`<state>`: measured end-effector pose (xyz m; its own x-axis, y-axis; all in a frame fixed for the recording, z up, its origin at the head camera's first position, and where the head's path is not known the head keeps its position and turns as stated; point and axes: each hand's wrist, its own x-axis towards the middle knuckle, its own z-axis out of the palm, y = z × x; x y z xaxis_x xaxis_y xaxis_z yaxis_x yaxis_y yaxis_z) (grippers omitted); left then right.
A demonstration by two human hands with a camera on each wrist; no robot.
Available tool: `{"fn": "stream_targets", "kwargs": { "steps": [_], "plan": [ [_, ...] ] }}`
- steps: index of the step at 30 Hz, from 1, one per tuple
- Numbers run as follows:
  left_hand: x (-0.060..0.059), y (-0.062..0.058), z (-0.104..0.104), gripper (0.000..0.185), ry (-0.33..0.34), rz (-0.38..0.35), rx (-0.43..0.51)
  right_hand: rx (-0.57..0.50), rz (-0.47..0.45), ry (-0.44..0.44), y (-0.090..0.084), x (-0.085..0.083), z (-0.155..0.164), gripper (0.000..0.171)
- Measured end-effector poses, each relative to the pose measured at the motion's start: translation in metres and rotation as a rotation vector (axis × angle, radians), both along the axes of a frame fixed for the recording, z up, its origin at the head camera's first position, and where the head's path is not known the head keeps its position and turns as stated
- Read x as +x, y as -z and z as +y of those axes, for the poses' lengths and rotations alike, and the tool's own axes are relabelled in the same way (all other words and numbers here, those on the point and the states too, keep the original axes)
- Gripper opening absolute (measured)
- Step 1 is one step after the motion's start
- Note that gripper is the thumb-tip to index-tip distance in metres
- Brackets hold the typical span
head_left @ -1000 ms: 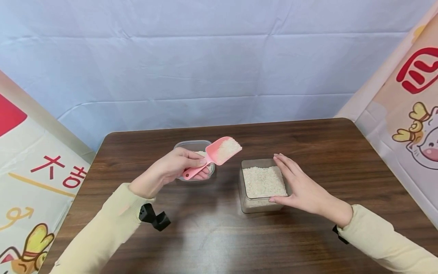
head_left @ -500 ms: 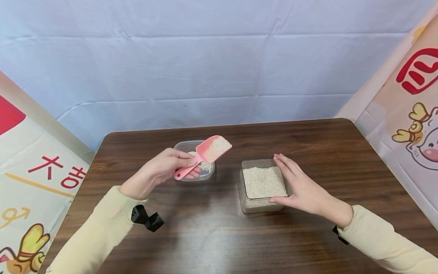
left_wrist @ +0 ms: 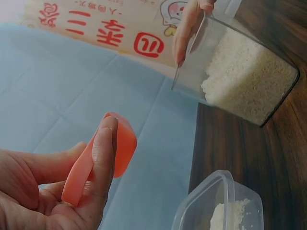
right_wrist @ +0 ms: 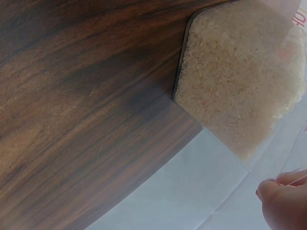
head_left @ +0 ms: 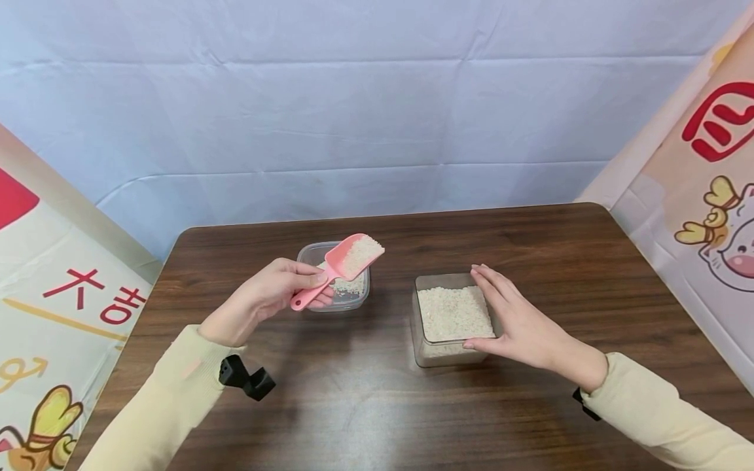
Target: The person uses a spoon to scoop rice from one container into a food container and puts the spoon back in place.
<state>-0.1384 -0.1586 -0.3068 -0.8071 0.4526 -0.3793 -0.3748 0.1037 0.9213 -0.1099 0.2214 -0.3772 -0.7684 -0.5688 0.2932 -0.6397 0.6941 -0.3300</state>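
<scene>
My left hand (head_left: 268, 294) grips the handle of a pink scoop (head_left: 332, 269) between thumb and fingers. Rice (head_left: 361, 255) fills the scoop's blade, which is raised over a small clear plastic tub (head_left: 353, 303). Some rice lies inside that tub. To its right stands a square, smoky clear container (head_left: 419, 330), mostly full of rice (head_left: 455, 314). My right hand (head_left: 521, 320) holds this container at its right side, thumb at the front rim and fingers along the far side. In the left wrist view the scoop (left_wrist: 125, 148) shows edge-on, with fingers wrapped about its handle.
Both containers stand on a dark wooden table (head_left: 365, 418), whose far edge lies just behind them. A pale blue cloth (head_left: 377, 118) hangs behind the table. Printed banners (head_left: 701, 216) flank it on either side.
My left hand has moved left with the loaded scoop, bringing it from between the two containers to over the small tub. My right hand and the large container have stayed put.
</scene>
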Motion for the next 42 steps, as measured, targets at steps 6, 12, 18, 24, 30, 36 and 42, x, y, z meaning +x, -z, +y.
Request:
{"fn": "stream_targets", "kwargs": {
  "steps": [6, 12, 18, 24, 30, 36, 42],
  "plan": [
    [0.0, 0.002, -0.005, 0.038, -0.022, -0.007, -0.004, 0.0, -0.006, 0.001, 0.0, 0.0, 0.0, 0.103],
    [0.0, 0.006, -0.01, 0.037, -0.04, -0.014, 0.014, -0.004, 0.0, -0.001, 0.0, 0.0, 0.0, 0.103],
    [0.0, 0.007, -0.015, 0.038, -0.059, -0.015, 0.023, -0.004, 0.0, 0.002, -0.001, 0.001, 0.0, 0.103],
    [0.001, 0.007, -0.02, 0.039, -0.076, -0.032, 0.021, -0.005, -0.003, 0.001, -0.002, 0.001, 0.0, 0.103],
    [0.0, 0.01, -0.026, 0.038, -0.096, -0.035, 0.008, -0.018, 0.005, -0.014, -0.002, 0.001, 0.0, 0.103],
    [-0.001, 0.013, -0.03, 0.039, -0.111, -0.05, 0.002, -0.015, 0.004, -0.017, -0.003, 0.001, 0.0, 0.103],
    [-0.001, 0.017, -0.033, 0.039, -0.125, -0.053, 0.006, -0.012, -0.004, -0.008, -0.003, 0.002, 0.0, 0.102]
  ]
}}
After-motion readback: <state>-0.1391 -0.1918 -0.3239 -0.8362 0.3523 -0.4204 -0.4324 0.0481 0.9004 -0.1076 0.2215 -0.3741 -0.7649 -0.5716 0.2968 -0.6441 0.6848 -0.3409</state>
